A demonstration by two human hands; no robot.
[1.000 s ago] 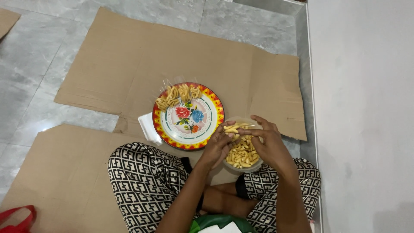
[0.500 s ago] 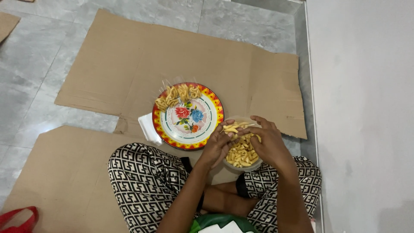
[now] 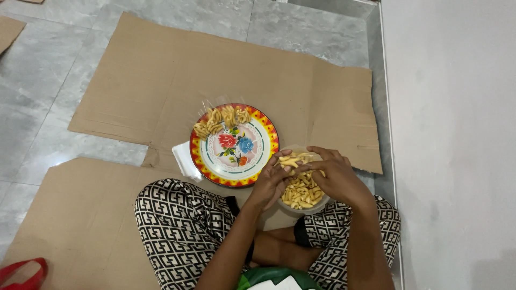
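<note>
A clear plastic bowl [image 3: 317, 207] full of yellow snack sticks [image 3: 302, 192] rests between my knees. Both hands meet over its far rim. My left hand [image 3: 270, 182] pinches a small bundle of sticks [image 3: 291, 160], and my right hand [image 3: 334, 174] closes its fingers on the same bundle from the other side. Just left of the bowl lies a round floral plate [image 3: 263, 161] with a yellow and red rim. Several small clear packets of sticks [image 3: 223, 118] lie along the plate's far edge.
Flattened cardboard sheets [image 3: 161, 70] cover the grey tiled floor. A stack of small clear plastic bags [image 3: 183, 157] lies at the plate's left. A white wall [image 3: 451, 134] runs along the right. A red object [image 3: 21, 273] shows at the bottom left corner.
My right hand has curled its fingers closer over the bundle and moved slightly toward my left hand. The bowl and plate have not moved.
</note>
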